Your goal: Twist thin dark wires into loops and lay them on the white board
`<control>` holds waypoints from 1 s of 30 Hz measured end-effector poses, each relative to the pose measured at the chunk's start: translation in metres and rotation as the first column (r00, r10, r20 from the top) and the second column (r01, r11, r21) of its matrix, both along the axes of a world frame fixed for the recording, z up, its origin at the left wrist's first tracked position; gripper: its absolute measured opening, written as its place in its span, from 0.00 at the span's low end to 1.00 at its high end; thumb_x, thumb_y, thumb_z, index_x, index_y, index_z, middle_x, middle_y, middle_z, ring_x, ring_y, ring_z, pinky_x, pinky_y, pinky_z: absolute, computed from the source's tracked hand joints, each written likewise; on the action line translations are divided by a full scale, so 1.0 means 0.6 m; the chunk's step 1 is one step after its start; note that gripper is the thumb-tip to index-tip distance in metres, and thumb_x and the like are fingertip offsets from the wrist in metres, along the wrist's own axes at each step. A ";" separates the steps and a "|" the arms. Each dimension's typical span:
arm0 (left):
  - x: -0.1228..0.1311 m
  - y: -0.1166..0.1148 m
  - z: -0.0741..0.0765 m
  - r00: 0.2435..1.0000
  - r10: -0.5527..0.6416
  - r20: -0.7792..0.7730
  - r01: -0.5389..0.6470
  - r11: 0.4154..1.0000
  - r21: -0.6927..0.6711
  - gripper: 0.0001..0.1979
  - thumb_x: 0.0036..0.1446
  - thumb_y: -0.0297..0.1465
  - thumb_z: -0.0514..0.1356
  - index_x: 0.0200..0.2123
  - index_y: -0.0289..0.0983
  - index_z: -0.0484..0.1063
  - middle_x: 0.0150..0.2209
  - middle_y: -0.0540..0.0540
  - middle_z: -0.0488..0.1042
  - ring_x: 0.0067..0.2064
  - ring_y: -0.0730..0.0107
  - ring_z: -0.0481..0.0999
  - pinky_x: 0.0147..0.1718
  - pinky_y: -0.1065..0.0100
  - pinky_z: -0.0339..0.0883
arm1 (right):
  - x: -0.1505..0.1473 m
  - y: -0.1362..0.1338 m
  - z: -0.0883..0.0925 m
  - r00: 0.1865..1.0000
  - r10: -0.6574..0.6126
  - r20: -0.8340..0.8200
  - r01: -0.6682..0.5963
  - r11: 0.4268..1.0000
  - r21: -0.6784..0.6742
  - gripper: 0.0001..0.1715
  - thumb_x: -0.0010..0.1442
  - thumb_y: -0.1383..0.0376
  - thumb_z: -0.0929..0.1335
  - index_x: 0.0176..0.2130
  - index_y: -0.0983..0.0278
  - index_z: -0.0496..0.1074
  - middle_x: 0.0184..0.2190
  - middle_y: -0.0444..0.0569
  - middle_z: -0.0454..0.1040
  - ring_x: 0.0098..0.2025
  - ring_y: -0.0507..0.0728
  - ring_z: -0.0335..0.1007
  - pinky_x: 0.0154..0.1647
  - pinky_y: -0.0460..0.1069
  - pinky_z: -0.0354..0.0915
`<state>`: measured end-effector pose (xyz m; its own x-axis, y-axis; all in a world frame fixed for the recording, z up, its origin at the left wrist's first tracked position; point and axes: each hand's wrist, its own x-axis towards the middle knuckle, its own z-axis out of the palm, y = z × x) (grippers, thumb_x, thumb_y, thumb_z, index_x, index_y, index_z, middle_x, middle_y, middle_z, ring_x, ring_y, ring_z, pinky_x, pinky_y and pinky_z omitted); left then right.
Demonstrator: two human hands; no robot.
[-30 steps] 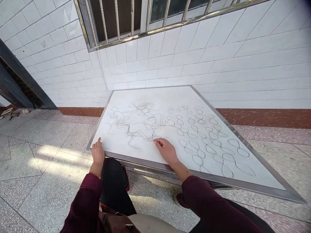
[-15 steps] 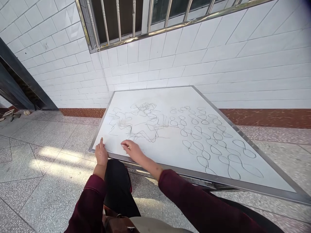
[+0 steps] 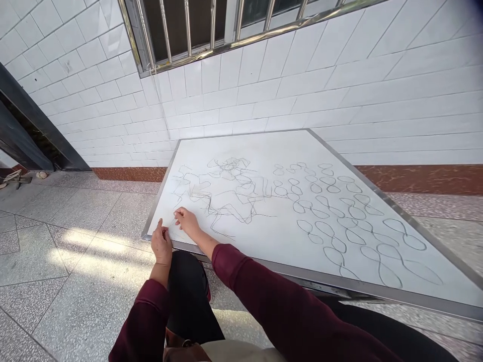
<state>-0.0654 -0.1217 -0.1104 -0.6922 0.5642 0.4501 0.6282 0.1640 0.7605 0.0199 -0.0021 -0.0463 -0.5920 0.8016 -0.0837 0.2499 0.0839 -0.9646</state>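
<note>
The left grip (image 3: 162, 245), released, rests on the near edge of the steel-framed white board (image 3: 275, 246); at its 1 o'clock, the pinched right grip (image 3: 186, 222) touches dark scribbles (image 3: 226, 196), holding something I cannot tell.

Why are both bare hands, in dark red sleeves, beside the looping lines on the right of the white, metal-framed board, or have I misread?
In the head view, the left hand and right hand sit at the board's near left corner, by the jagged scribbles instead.
</note>
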 end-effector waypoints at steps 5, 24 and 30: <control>0.036 -0.040 0.037 0.950 -0.084 0.302 0.058 0.994 0.092 0.25 0.63 0.40 0.56 0.60 0.35 0.64 0.39 0.41 0.77 0.42 0.62 0.77 0.43 0.60 0.71 | 0.115 -0.015 0.051 0.998 -0.018 -0.066 0.025 0.993 0.118 0.08 0.64 0.62 0.63 0.36 0.61 0.70 0.30 0.43 0.72 0.27 0.50 0.69 0.22 0.43 0.64; 0.261 -0.120 0.254 0.075 -0.467 0.881 0.524 0.770 0.363 0.34 0.49 0.29 0.72 0.59 0.34 0.66 0.29 0.49 0.79 0.25 0.80 0.73 0.26 0.79 0.66 | 0.384 -0.144 0.140 0.977 0.198 0.078 -0.166 0.477 0.863 0.10 0.68 0.68 0.65 0.47 0.61 0.74 0.40 0.51 0.74 0.42 0.57 0.68 0.40 0.49 0.69; 0.289 -0.146 0.274 -0.048 -0.507 0.861 0.593 0.679 0.433 0.32 0.54 0.29 0.70 0.60 0.35 0.64 0.32 0.47 0.80 0.26 0.79 0.75 0.26 0.79 0.69 | 0.431 -0.160 0.147 0.956 0.288 0.061 -0.209 0.519 0.829 0.14 0.72 0.63 0.61 0.46 0.61 0.76 0.31 0.48 0.74 0.34 0.53 0.70 0.33 0.46 0.68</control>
